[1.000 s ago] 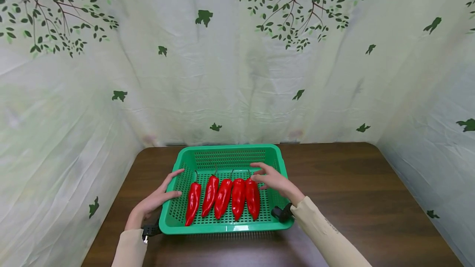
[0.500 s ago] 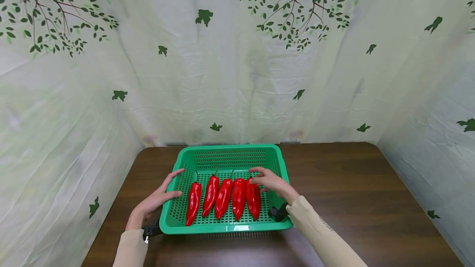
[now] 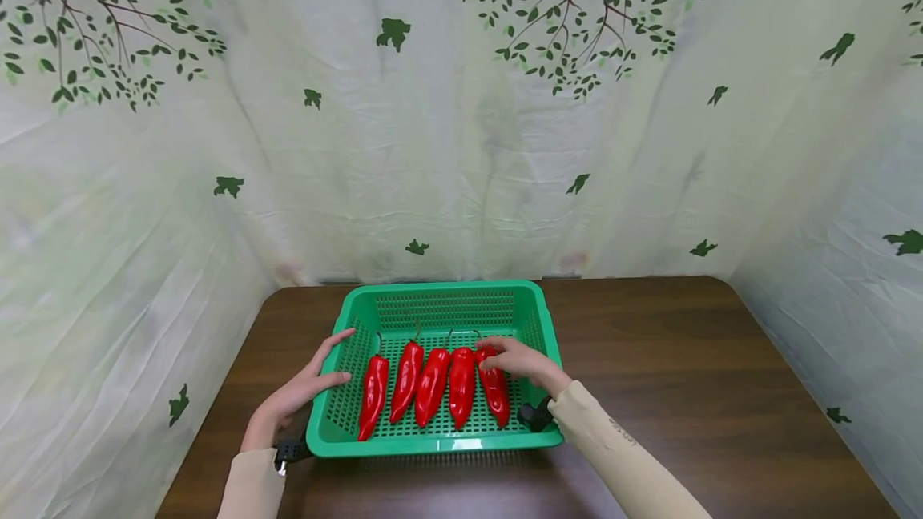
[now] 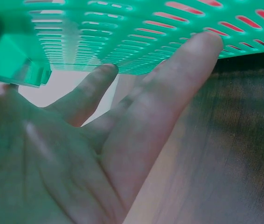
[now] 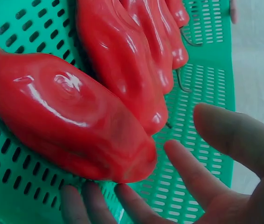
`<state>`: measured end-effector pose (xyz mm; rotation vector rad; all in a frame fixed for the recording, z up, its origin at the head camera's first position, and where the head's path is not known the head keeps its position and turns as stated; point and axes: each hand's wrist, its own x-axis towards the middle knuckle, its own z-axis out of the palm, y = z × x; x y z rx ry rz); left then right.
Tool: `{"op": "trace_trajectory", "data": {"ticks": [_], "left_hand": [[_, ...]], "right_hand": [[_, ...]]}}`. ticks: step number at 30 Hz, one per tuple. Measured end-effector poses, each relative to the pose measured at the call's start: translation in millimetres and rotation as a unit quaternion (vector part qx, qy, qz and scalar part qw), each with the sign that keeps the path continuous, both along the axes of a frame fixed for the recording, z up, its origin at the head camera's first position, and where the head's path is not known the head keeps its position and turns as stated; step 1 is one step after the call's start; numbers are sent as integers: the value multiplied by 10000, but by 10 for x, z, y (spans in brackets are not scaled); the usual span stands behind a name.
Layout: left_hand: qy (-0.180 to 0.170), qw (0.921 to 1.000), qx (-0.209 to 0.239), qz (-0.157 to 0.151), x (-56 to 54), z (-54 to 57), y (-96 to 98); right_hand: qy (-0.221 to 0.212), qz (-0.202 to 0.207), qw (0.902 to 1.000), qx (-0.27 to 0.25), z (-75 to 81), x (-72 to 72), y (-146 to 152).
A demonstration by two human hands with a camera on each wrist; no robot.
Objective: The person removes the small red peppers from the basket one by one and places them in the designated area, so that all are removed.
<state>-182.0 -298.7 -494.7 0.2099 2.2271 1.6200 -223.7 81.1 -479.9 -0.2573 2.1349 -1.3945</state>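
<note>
Several red peppers lie side by side in a shallow green plastic basket, stems toward the far side. At the upper end of the rightmost red pepper is my right hand. In the right wrist view its fingers extend beside and below that pepper, and the thumb stands apart from it. My left hand rests at the basket's left side, thumb and a finger over the rim. From the left wrist view, extended fingers touch the slotted outside of the basket. Other left fingers are partly hidden.
The basket stands on a dark wooden table, with bare wood to its right. A pale curtain printed with leaves and branches encloses the back and sides. Black wrist cameras sit at both cuffs, the right camera above the basket's corner.
My right hand has moved slightly left and down onto the rightmost pepper, whose lower tip has swung a little to the right. My left hand has stayed in place.
</note>
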Motion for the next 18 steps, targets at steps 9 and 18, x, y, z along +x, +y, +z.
{"op": "trace_trajectory", "data": {"ticks": [9, 18], "left_hand": [[31, 10000, -34, -23, -6, -13, -1], [9, 10000, 69, 7, -15, -28, -6]], "right_hand": [[41, 227, 9993, 302, -1, 28, 1], [180, 220, 9995, 145, -51, 10, -15]]}}
